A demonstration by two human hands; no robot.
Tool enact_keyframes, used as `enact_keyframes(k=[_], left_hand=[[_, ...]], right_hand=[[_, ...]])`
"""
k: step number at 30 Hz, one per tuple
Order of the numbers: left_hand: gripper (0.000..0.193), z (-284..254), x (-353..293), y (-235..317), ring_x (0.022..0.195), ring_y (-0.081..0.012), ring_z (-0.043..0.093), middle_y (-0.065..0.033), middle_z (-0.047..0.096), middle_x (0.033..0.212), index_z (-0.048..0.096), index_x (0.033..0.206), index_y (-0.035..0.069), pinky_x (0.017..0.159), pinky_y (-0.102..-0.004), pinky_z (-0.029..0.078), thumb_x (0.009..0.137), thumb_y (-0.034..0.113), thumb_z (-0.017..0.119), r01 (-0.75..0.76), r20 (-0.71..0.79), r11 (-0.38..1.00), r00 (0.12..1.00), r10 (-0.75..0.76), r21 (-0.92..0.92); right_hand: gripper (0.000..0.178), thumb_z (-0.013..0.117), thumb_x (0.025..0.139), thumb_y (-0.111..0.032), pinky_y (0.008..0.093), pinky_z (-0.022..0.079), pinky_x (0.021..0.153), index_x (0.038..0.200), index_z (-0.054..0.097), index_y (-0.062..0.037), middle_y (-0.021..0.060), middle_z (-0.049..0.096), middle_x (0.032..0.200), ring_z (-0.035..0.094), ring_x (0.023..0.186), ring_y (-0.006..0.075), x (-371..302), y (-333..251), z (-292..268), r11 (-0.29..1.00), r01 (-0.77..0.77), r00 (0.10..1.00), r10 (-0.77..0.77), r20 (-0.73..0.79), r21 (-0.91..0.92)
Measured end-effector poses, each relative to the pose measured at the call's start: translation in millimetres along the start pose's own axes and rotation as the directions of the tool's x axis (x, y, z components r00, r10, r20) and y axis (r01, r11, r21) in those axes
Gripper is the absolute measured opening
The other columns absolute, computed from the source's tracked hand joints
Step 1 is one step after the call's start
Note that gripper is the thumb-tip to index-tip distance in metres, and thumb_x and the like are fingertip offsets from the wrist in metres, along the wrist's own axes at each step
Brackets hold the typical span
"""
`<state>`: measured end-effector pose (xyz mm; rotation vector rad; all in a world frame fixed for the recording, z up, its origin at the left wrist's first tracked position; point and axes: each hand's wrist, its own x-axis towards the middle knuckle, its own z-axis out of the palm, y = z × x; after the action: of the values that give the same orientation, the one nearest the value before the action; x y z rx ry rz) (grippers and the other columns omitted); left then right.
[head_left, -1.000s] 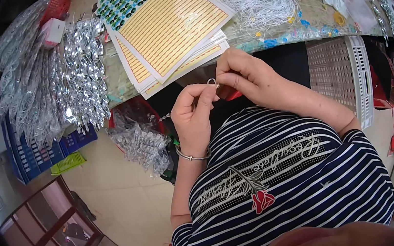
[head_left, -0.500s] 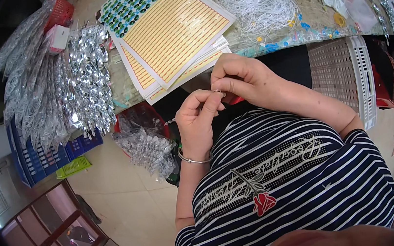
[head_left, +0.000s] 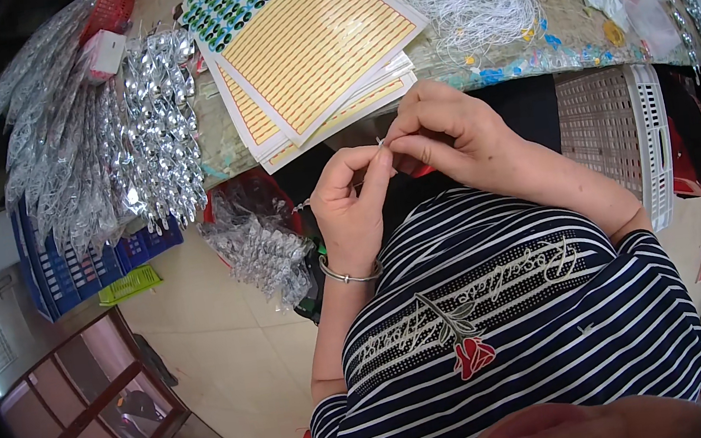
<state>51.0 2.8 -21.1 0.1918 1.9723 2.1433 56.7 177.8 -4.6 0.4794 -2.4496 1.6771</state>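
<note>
Left hand [head_left: 348, 210] beside right hand [head_left: 460, 124], fingers [head_left: 346, 161] bent.

Sheets [head_left: 321, 52] between strips [head_left: 157, 124] and cords [head_left: 469, 7]

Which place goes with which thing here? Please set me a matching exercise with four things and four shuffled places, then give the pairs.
Things:
1. small pale piece
2. tangled white string
3. bracelet
4. lime-green basket

Places:
A. around the left wrist
B. next to the blue basket, in the picture's left part
C. between the left hand and the right hand
D. on the table, to the right of the patterned sheets

Pairs: 1-C, 2-D, 3-A, 4-B
</note>
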Motion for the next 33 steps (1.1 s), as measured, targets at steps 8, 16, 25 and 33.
enact_keyframes(k=[8,16,25,33], left_hand=[[0.006,-2.0,2.4,-8.6,0.075,-0.0061,0.054,-0.0013,0.061,0.084,0.063,0.093,0.000,0.067,-0.0188,0.043,0.090,0.003,0.059,-0.070,0.076,0.992,0.995,0.062,0.108],[0.007,0.1,6.1,-15.7,0.075,-0.0132,0.059,-0.0065,0.063,0.083,0.062,0.093,-0.003,0.070,-0.0243,0.047,0.088,-0.001,0.059,-0.332,0.140,0.810,0.943,0.303,0.483],[0.010,5.7,1.9,-6.6,0.069,-0.0061,0.054,-0.0038,0.064,0.080,0.066,0.095,-0.002,0.064,-0.0183,0.042,0.090,0.006,0.060,0.160,-0.049,0.986,0.986,-0.162,-0.038],[0.010,-0.5,3.2,-6.7,0.066,-0.0049,0.053,-0.0019,0.063,0.076,0.066,0.094,0.000,0.060,-0.0169,0.038,0.089,0.007,0.062,0.227,0.006,0.950,0.973,-0.231,-0.213]], right_hand=[[0.008,0.067,0.081,-0.003,0.0266,0.049,0.058,0.089,0.066,-0.0010,0.0070,0.057,0.081,0.060,0.068,0.0177,-0.3,-0.3,-3.5,0.987,0.034,0.999,-0.033,0.007,-0.156],[0.010,0.071,0.075,-0.003,0.0281,0.049,0.055,0.083,0.065,-0.0018,0.0064,0.056,0.077,0.060,0.065,0.0209,3.7,2.6,-2.6,0.944,0.100,0.994,-0.105,0.002,-0.314],[0.010,0.070,0.073,-0.001,0.0274,0.046,0.053,0.076,0.061,-0.0036,0.0052,0.051,0.072,0.057,0.061,0.0155,2.2,7.0,9.0,0.963,0.063,0.994,-0.085,-0.074,-0.264],[0.009,0.059,0.092,-0.010,0.0191,0.051,0.071,0.093,0.061,-0.0016,0.0004,0.060,0.091,0.060,0.081,0.0055,-0.4,16.5,1.8,0.690,-0.545,0.837,0.480,0.262,0.477]])
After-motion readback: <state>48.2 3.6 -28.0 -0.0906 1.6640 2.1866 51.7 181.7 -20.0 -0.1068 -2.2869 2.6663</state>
